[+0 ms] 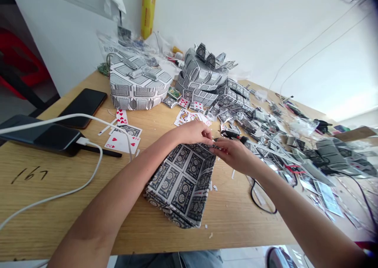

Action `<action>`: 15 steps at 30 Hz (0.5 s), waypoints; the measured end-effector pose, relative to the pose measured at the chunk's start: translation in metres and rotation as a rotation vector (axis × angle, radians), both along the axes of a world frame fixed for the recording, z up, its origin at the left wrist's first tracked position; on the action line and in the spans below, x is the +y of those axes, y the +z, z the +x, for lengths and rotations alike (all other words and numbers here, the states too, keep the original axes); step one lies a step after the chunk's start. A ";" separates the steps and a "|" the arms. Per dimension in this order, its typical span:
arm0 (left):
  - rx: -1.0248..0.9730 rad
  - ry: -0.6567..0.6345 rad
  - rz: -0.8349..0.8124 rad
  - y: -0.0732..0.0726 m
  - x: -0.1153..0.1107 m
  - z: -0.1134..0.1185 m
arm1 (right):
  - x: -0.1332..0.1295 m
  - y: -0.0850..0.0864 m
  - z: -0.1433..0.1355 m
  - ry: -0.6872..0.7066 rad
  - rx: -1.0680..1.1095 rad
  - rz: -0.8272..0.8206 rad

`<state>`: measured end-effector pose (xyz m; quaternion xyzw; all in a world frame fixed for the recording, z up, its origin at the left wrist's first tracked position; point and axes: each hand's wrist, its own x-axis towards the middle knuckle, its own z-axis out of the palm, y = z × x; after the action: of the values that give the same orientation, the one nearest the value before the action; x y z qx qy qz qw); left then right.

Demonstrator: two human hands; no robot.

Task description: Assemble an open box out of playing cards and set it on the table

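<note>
Handwritten in black on the pale wooden surface [44,220], at the lower left of the frame, the number "167" [29,174] is showing. Just above it, a white playing card [121,142] is lying face up and showing a red 2 of hearts, with another heart card [121,117] a little higher up. No brand name is readable anywhere.

At the centre of the frame, a boxy panel made of joined grey-and-white patterned card backs [181,181] is resting on the surface and sloping down toward the near edge. Each card back is carrying a round ornamental medallion inside a rectangular border, and the bottom edge is folding under in layers.

The left hand [193,133] is lying on the panel's upper edge with its fingers curled down and pinching that edge. The right hand [236,154] is meeting it from the right, fingers closed together at the same corner; it seems to be gripping the card edge, though the fingertips are partly hidden. A black tool with a red tip [233,135] is lying just behind the hands.

In the upper middle, two larger rounded models of the same card backs [136,84] [202,77] are standing. A heap of cut card scraps [280,134] is spreading to the right. Two dark phones [84,107] [38,136] are lying at the left, the nearer one joined to a white charging cable [85,179].
</note>
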<state>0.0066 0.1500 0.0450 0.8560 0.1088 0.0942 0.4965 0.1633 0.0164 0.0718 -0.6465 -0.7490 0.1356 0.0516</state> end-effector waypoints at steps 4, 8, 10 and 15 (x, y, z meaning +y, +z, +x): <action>0.026 0.050 0.155 0.008 -0.005 0.000 | -0.001 0.016 0.001 -0.056 0.021 -0.107; 0.060 0.066 0.283 0.014 -0.008 0.002 | -0.003 0.021 -0.002 0.019 -0.050 -0.008; 0.079 0.053 0.335 0.015 -0.009 0.004 | -0.005 0.018 -0.002 0.046 -0.049 0.019; 0.089 0.056 0.505 0.022 -0.017 0.003 | -0.011 0.006 0.001 -0.043 0.028 0.108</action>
<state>0.0097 0.1328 0.0673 0.9527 0.1273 0.0946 0.2591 0.1640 0.0058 0.0773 -0.6567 -0.7404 0.1030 0.0997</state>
